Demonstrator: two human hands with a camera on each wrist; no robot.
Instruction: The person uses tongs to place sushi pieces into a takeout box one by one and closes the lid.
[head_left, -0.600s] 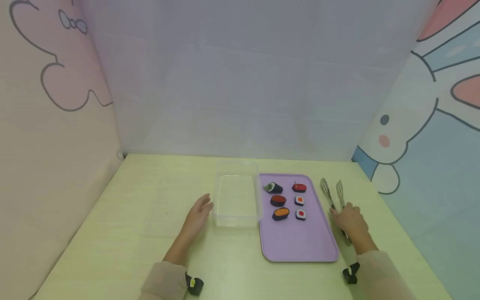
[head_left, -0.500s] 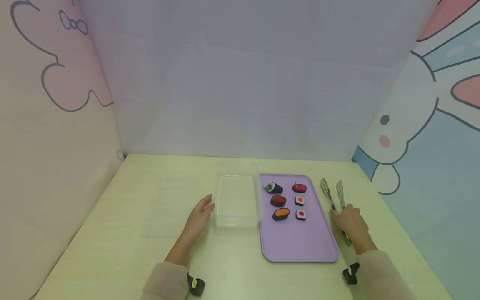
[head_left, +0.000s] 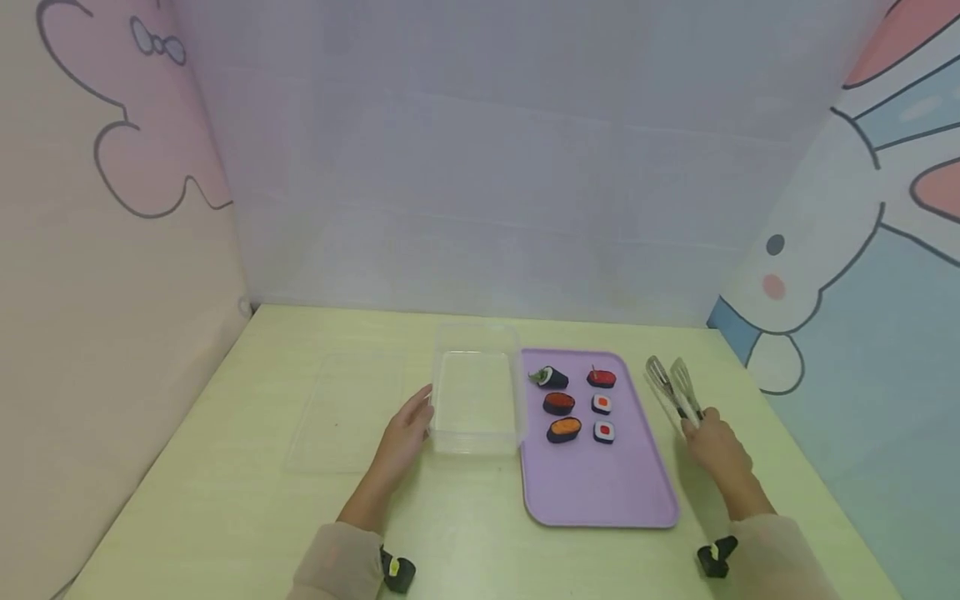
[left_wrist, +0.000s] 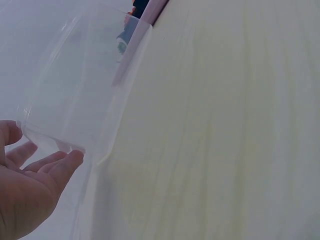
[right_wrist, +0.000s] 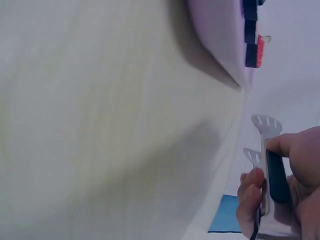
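clear plastic, head view: the container (head_left: 476,444) stands on the pale table (head_left: 465,542), just beside the purple tray (head_left: 600,496); the left hand (head_left: 402,436) reaches forward to its left wall, fingers extended and tips at the plastic; a clear flat sheet (head_left: 348,412) lies farther left; six sushi pieces (head_left: 564,430) sit on the tray in two columns of three; on the tray's right, the right hand (head_left: 717,450) points forward and slightly inward, gripping the metal tongs (head_left: 663,382), whose slotted heads stand apart; against the frame of 0.6 s ago, the left hand has crossed the small gap to the container; the right hand has shifted toward the person and outward, the tongs' arms lie nearer each other, and their rear ends, formerly visible past the hand, are hidden; container and tray keep their places.

left wrist view: the fingers are slightly bent and a little spread, tips against the container's edge; which side of the wall each touches cannot be told.

right wrist view: thumb and fingers pinch the tongs between them, the thumb along a dark green handle; a shadow (right_wrist: 175,165) falls across the table.
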